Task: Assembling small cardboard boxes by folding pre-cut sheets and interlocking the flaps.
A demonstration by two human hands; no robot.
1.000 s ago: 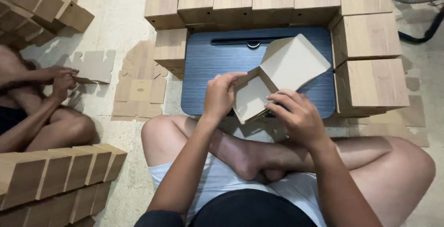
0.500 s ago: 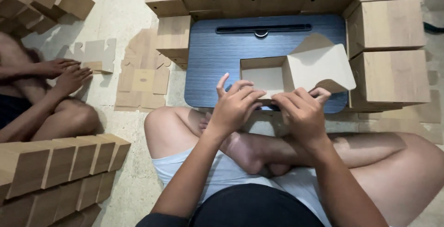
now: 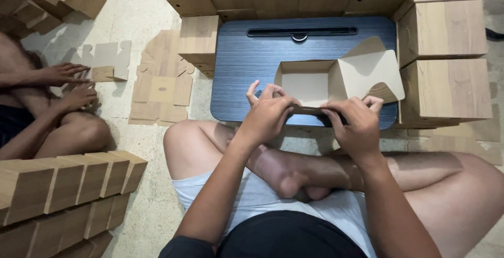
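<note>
Nearest to me were crossed bare legs, and just beyond them both hands were working the same piece. The left hand had its fingers curled over the near wall of the half-folded cardboard box, index raised, thumb tucked under the rim. The right hand pinched the same near wall further along, fingers clenched on the folded edge. So both hands were grasping the box, neither released.

The box sat on the dark blue lap bench, close to its near edge and toward the right half. Its long axis ran left to right, parallel to that near edge, so the wall in the grip lay straight across between the two hands. The open cavity faced up, directly beyond the fingers. The loose flap stood tilted up on the box's right end, so the right hand was clearly the nearer one to it; the left hand was nearer the box's closed left corner.

Further out, finished wood-patterned boxes ringed the bench at its far edge and right edge. Off to the left on the floor, flat cardboard blanks lay spread out, and another person's hands rested on one.
</note>
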